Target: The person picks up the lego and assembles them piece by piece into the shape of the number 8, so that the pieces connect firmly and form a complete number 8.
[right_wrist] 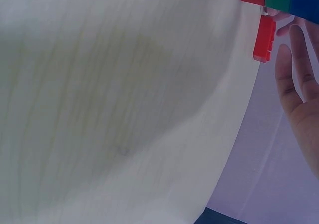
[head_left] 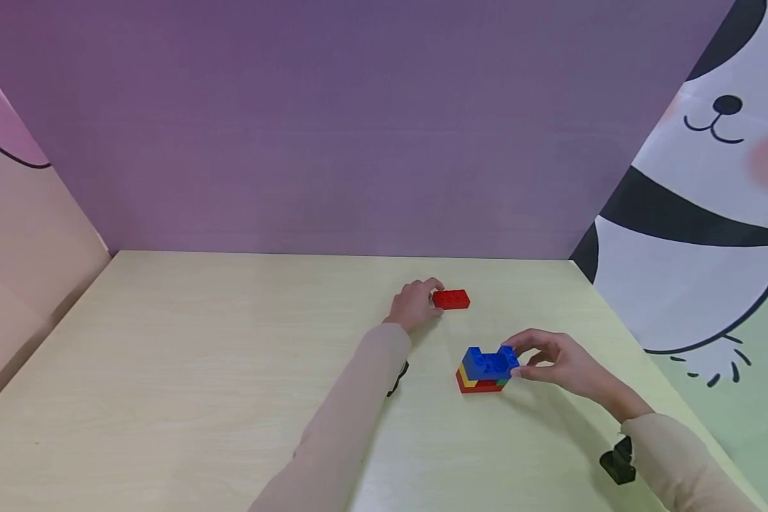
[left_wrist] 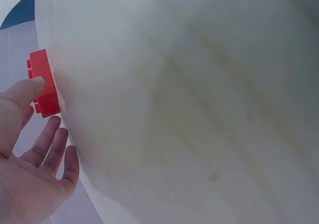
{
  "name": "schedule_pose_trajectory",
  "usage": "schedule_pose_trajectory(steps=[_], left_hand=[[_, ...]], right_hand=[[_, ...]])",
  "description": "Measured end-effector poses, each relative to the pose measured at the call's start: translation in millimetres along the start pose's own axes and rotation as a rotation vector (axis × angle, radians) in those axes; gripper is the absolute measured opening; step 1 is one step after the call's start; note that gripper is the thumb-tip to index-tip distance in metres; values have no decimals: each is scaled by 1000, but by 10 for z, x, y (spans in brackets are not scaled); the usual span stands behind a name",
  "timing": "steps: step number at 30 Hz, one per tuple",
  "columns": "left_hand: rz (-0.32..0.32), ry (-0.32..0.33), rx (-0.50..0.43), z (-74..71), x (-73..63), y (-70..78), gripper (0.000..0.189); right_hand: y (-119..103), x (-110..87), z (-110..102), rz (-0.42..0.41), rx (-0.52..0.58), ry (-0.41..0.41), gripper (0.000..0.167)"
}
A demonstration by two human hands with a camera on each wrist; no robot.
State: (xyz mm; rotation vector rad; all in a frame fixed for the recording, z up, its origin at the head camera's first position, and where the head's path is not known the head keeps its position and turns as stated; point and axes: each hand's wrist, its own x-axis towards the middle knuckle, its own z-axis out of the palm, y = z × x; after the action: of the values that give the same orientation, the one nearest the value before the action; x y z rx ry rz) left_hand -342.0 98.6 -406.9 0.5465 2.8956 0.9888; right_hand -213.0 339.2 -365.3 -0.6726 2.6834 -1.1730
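Note:
At the far part of the table my left hand [head_left: 413,306] pinches the left end of a red toy brick [head_left: 451,299] between thumb and fingers. Its studs face the thumb side in the left wrist view, where the thumb overlaps the brick [left_wrist: 46,87]. Nearer and to the right stands a small stack of toy bricks, with blue pieces [head_left: 486,366] on top, raised at both ends. Below them are a yellow brick [head_left: 468,378], a green one [head_left: 503,382] and a red base [head_left: 482,389]. My right hand [head_left: 566,361] grips the stack's right end, thumb in front and index finger behind.
The pale wooden table [head_left: 198,355] ends at a purple back panel [head_left: 326,142]. A panel with a panda print [head_left: 697,284] borders the right side, and a pinkish panel [head_left: 25,249] the left. A black wrist device [head_left: 618,462] hangs under the right sleeve.

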Motion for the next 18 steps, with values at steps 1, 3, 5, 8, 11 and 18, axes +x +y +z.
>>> schedule_pose_trajectory(steps=[1,3,5,8,11,18], left_hand=[[-3,1,3,0,-2,3,42],[-2,-2,8,-1,-5,6,42],[-3,-5,13,-2,-3,11,42],[-4,-9,18,-9,-2,23,42],[-7,-9,20,-11,1,26,41],[-15,-10,15,-27,-10,37,40]], right_hand=[[-1,1,0,-1,1,0,37],[-4,1,-3,-1,-4,2,37],[-5,0,-6,-4,-7,3,37],[-6,-5,-10,-3,-6,5,37],[-2,-6,-9,-10,2,3,38],[9,-1,-10,-12,-3,0,37]])
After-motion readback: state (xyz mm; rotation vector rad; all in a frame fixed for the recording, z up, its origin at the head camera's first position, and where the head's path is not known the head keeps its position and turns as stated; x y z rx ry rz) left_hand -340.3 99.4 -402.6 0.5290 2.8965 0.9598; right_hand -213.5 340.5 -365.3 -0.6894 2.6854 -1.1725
